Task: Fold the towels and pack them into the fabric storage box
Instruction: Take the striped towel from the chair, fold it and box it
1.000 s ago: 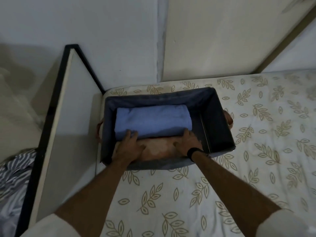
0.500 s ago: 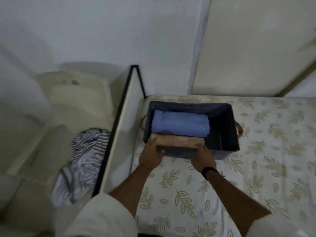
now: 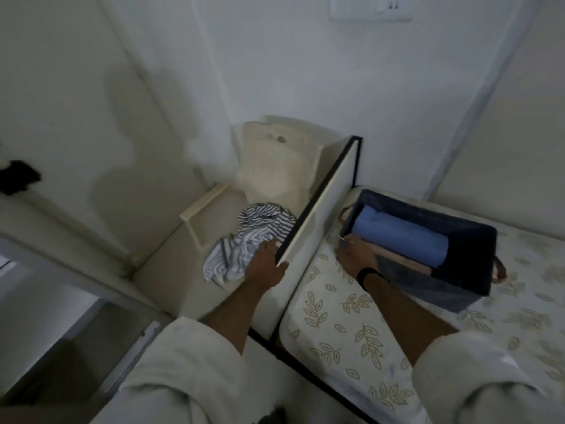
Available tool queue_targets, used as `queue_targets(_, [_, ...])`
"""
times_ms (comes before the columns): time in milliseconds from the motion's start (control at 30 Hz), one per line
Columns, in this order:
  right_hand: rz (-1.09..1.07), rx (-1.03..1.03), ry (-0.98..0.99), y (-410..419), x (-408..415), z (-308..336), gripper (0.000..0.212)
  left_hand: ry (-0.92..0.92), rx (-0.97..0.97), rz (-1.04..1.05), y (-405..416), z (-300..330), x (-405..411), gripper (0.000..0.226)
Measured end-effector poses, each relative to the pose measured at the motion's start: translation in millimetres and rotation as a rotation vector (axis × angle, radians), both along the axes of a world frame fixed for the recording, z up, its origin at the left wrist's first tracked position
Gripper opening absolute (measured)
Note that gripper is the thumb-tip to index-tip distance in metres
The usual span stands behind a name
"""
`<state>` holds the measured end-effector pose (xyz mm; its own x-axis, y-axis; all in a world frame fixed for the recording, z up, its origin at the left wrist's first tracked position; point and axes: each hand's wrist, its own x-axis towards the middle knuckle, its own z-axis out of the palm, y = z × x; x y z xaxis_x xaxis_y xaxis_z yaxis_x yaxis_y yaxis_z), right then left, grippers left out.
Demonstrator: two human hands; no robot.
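Observation:
A dark blue fabric storage box (image 3: 458,283) stands on the leaf-patterned mattress (image 3: 345,325) at the right. Inside lie a folded blue towel (image 3: 403,237) and, nearer to me, a folded peach towel (image 3: 409,263). My right hand (image 3: 354,255) rests at the box's near left corner, fingers curled on its rim. My left hand (image 3: 267,264) has crossed over the bed's end board (image 3: 318,209) and sits at the edge of a crumpled striped towel (image 3: 244,237) on the seat beyond; its fingers are partly hidden.
A cream chair (image 3: 275,169) with a wooden armrest (image 3: 203,203) stands left of the bed against the wall. A wall switch plate (image 3: 370,7) is at the top right. Something black (image 3: 16,179) hangs at the far left.
The view has swung left. My left hand left the box and moved over the end board to the striped towel. My right hand slid to the box's left corner.

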<state>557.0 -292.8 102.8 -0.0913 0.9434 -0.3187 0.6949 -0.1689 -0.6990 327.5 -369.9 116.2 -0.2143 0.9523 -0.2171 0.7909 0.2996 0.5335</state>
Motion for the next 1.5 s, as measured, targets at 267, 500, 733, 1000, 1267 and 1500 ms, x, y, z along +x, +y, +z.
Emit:
queue_targets(267, [0.108,-0.044,0.075,-29.0,-121.9,13.3,0.031,-0.008,0.066,0.116,-50.3,14.2,-94.2,0.075])
queue_targets(500, [0.066,-0.082,0.045,-40.5,-226.9,8.4,0.045,-0.065,-0.006,0.134,-62.1,4.2,-210.7,0.081])
queue_targets(733, [-0.046,-0.088,-0.005,-39.1,-308.5,0.3,0.044,-0.108,-0.054,0.113,-37.5,-12.3,-308.4,0.075])
queue_targets(1000, [-0.126,-0.155,-0.062,-6.5,-332.8,-37.8,0.044,-0.201,-0.132,-0.003,11.6,-43.9,-333.1,0.085])
queue_targets(1267, [-0.175,-0.288,-0.027,74.2,-370.2,-109.9,0.042,-0.155,-0.273,-0.089,93.0,-97.3,-361.5,0.082])
queue_targets(1500, [-0.204,-0.394,-0.049,131.2,-388.9,-164.9,0.044,-0.204,-0.398,-0.130,184.4,-136.2,-371.0,0.069])
